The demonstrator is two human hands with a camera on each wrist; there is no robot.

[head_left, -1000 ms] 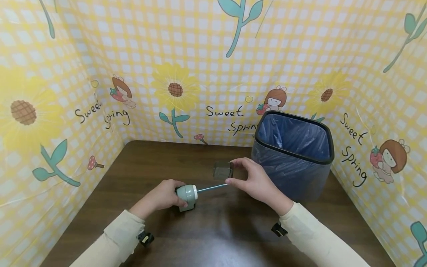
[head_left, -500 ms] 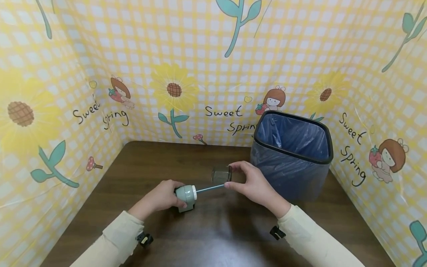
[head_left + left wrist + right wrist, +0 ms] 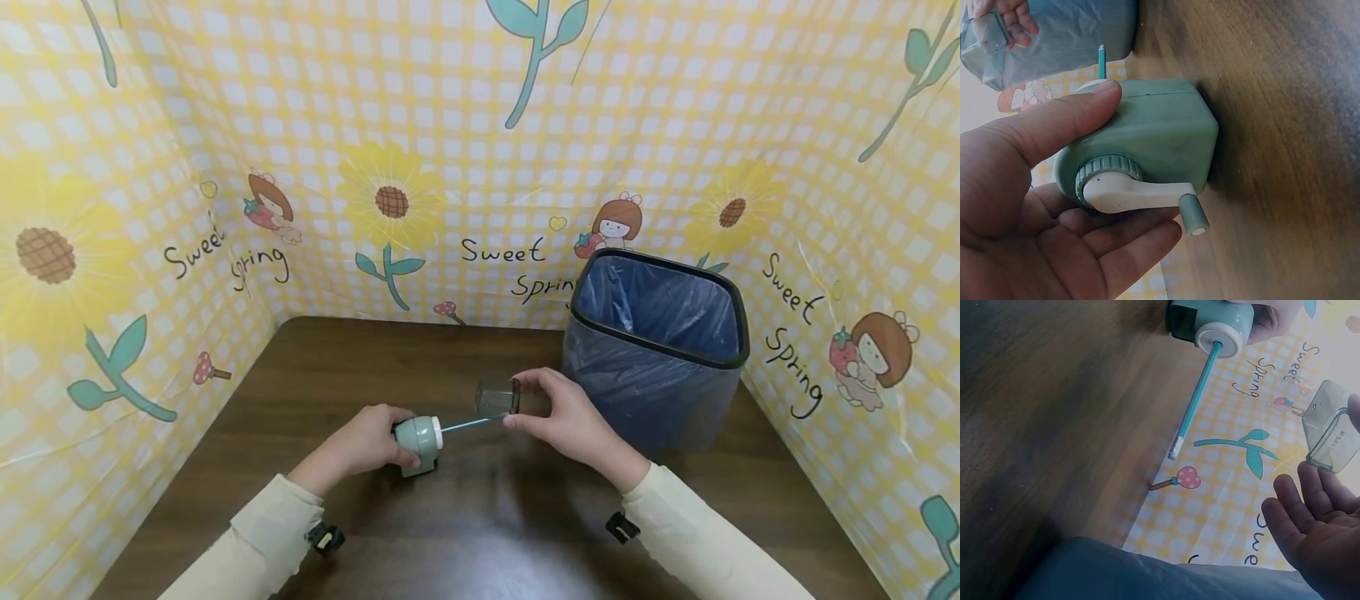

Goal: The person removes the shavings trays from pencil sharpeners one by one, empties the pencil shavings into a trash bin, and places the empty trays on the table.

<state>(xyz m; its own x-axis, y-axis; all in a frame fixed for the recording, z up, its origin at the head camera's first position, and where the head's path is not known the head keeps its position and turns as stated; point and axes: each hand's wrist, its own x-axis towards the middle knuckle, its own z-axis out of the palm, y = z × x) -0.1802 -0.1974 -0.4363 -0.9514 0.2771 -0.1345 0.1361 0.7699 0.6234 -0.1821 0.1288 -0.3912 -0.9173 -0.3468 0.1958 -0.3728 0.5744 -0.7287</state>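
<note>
My left hand (image 3: 360, 442) grips a green pencil sharpener (image 3: 417, 437) low over the table, thumb on one side. Its pale crank (image 3: 1138, 194) with a green knob faces the palm in the left wrist view. A teal pencil (image 3: 468, 425) sticks out of the sharpener's white round front (image 3: 1221, 341), its eraser end (image 3: 1176, 447) pointing outward. My right hand (image 3: 570, 429) pinches a smoky, see-through shavings box (image 3: 495, 397) between thumb and fingers. This box hangs above the table beyond the pencil's free end and overlaps it in the head view.
A bin (image 3: 645, 400) with a black rim and a blue liner stands at the back right of the brown wooden table (image 3: 360, 358), close to my right hand. Yellow checked sheeting (image 3: 450, 167) with printed flowers walls in the back and both sides.
My right hand has lowered the shavings box slightly toward the pencil. The left hand with the sharpener stays almost where it was.
</note>
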